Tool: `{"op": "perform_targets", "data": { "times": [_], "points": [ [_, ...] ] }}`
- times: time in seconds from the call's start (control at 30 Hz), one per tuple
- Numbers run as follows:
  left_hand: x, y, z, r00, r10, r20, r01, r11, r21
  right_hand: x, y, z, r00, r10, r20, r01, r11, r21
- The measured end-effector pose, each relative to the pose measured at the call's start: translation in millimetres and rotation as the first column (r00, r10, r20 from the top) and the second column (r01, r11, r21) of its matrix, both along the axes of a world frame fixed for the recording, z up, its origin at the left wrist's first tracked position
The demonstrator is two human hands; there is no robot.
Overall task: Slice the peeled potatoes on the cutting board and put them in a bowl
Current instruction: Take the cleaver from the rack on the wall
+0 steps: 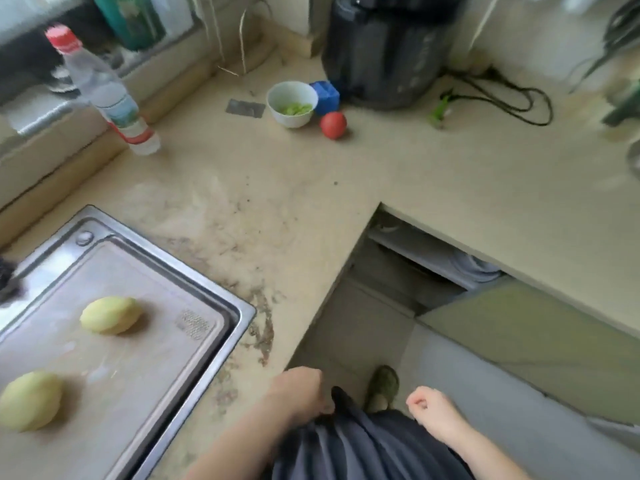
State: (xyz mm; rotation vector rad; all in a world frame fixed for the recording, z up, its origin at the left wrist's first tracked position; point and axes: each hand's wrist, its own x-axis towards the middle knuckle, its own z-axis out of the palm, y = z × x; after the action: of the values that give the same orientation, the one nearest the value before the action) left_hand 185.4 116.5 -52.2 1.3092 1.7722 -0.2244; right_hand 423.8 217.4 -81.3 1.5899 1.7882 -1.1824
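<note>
Both hands are held low at the near edge of the view, in front of the person's dark shorts (367, 448). Left hand (299, 393) is curled loosely, fingers tucked against the fabric at the waist; whether cloth is pinched cannot be told. Right hand (431, 410) is half closed, fingers bent inward, nothing held. A shoe (382, 388) is seen on the floor between the hands.

Two peeled potatoes are laid on the cutting board (145, 368), which is set over the steel sink (221, 348) at the near left end of the counter (346, 188). One potato (111, 315) lies toward the middle of the board, the other potato (30, 400) near the board's near left edge; they are well apart and uncut.

At the far side of the counter a white bowl (292, 103) is placed, with green pieces inside. A red tomato (333, 125) sits just beside the bowl on its right, and a blue box (325, 97) is behind it. A dark appliance (384, 53) stands in the far corner, its black cord (512, 98) trailing to the right. A clear bottle (107, 95) with a red cap stands near the far left edge. The picture is blurred.
</note>
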Motion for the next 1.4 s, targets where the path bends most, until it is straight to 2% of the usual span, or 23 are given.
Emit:
{"op": "perform_targets", "data": {
  "times": [0.07, 0.17, 0.37, 0.5, 0.67, 0.97, 1.13, 1.2, 1.3, 1.4],
  "points": [
    [10.4, 22.8, -6.1, 1.0, -0.01, -0.011, 0.01, 0.999, -0.037, 21.6, 7.6, -0.7, 0.999, -0.046, -0.009, 0.046, 0.999, 0.007],
    [35.1, 69.5, -11.4, 0.997, -0.023, -0.072, 0.024, 1.0, 0.02, 51.7, 34.8, 0.7, 0.994, -0.096, -0.044, 0.096, 0.995, 0.007],
    [92.6, 166.3, -13.2, 0.996, 0.016, -0.089, -0.008, 0.996, 0.094, 108.9, 121.6, 10.7, 0.967, -0.158, -0.201, 0.181, 0.978, 0.1],
    [108.4, 219.2, -0.2, 0.992, 0.047, -0.121, -0.028, 0.988, 0.152, 129.6, 182.5, 23.5, 0.903, -0.215, -0.372, 0.308, 0.927, 0.213],
    [101.8, 288.9, 30.0, 0.981, 0.131, -0.144, -0.079, 0.944, 0.321, 126.6, 264.8, 35.5, 0.819, -0.198, -0.539, 0.406, 0.864, 0.299],
    [66.7, 437.6, 66.8, 0.956, 0.104, -0.276, 0.02, 0.911, 0.413, 88.1, 390.2, 47.6, 0.832, -0.13, -0.539, 0.38, 0.841, 0.384],
    [44.3, 513.2, 67.9, 0.948, 0.036, -0.316, 0.081, 0.934, 0.349, 48.6, 474.9, 102.8, 0.818, -0.082, -0.569, 0.408, 0.779, 0.476],
    [38.7, 537.5, 63.1, 0.942, -0.027, -0.335, 0.137, 0.941, 0.309, 37.2, 511.6, 137.0, 0.841, -0.051, -0.539, 0.386, 0.754, 0.532],
    [36.0, 561.0, 50.8, 0.923, -0.119, -0.366, 0.219, 0.944, 0.246, 25.2, 564.0, 195.1, 0.897, 0.052, -0.439, 0.312, 0.629, 0.712],
    [41.5, 573.2, 40.3, 0.879, -0.163, -0.449, 0.279, 0.938, 0.205, 17.0, 610.6, 253.6, 0.968, 0.16, -0.195, 0.128, 0.356, 0.926]
  ]
}}
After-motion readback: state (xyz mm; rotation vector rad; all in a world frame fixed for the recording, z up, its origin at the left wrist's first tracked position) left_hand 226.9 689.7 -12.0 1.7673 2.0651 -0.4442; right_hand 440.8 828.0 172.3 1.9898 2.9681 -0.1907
